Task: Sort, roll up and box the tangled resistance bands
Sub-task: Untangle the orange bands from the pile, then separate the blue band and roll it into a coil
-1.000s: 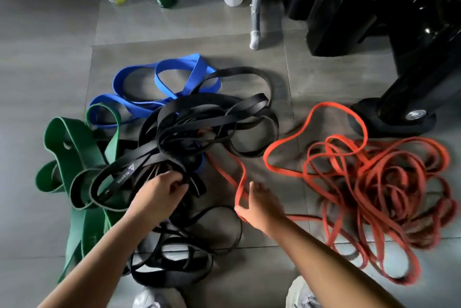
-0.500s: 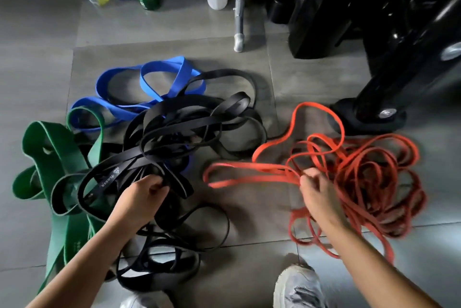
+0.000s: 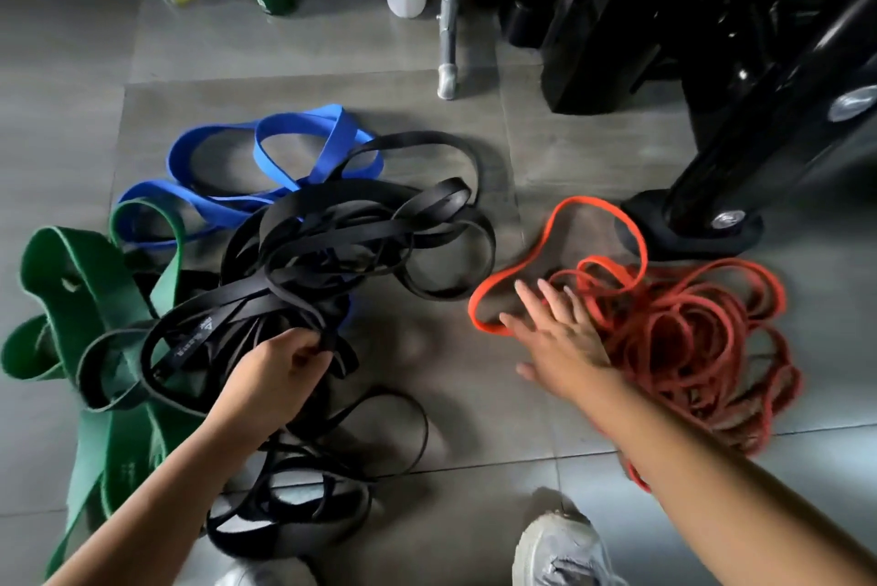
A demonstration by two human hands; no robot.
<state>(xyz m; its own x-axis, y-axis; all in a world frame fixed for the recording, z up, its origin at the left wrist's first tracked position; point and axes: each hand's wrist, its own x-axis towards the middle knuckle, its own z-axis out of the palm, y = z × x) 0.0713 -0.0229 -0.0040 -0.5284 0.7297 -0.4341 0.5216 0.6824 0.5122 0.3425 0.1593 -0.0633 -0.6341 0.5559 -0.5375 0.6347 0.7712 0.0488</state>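
Two hands: at seven o'clock your left hand (image 3: 273,379) closes its grip around black bands (image 3: 332,206); at four o'clock your right hand (image 3: 562,341), grip spread, lies over the edge of the orange bands (image 3: 674,300).

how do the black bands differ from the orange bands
Width: the black bands are broad straps; the orange bands are thin. Mix: the black bands are tangled with a blue band and a green band; the orange bands lie in their own pile. Hands: the left hand grips the black bands; the right hand is open over the orange bands. Both are loose tangles on the floor.
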